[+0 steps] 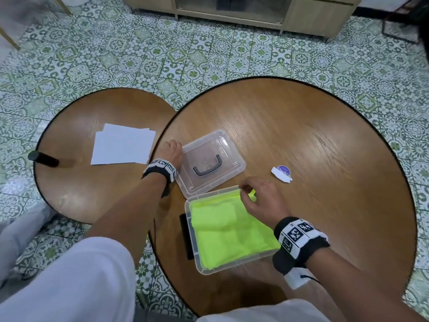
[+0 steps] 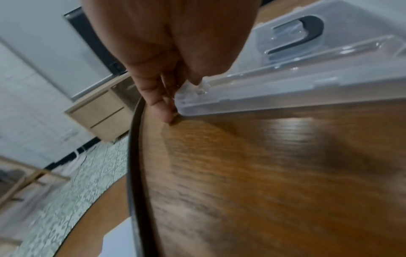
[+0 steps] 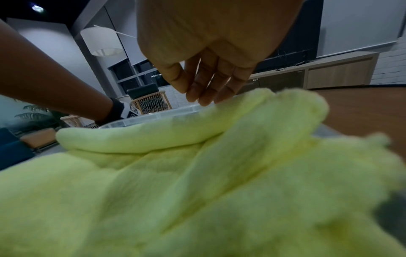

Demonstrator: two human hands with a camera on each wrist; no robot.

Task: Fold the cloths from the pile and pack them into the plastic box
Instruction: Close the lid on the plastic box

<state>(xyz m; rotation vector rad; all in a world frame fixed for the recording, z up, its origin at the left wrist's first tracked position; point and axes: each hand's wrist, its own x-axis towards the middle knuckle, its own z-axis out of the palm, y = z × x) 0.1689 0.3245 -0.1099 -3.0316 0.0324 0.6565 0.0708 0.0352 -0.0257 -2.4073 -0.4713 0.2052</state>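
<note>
A clear plastic box (image 1: 193,248) stands on the round wooden table (image 1: 325,140), filled with folded neon yellow-green cloths (image 1: 232,231). Its clear lid (image 1: 209,148) with a grey handle (image 1: 206,165) lies flat just beyond it. My left hand (image 1: 178,145) pinches the lid's near-left corner; in the left wrist view the thumb sits on top of the lid (image 2: 307,83) and the fingers (image 2: 162,111) reach the table beside it, the hand (image 2: 182,97) low. My right hand (image 1: 246,190) lies with straight fingers (image 3: 204,97) on the top cloth (image 3: 197,173) at the box's far right corner.
A smaller round table (image 1: 69,182) on the left carries white paper sheets (image 1: 123,146) and a black cylinder (image 1: 43,158). A black bar (image 1: 186,238) lies against the box's left side. A round purple-and-white label (image 1: 282,173) lies right of the lid. Patterned floor tiles surround both tables.
</note>
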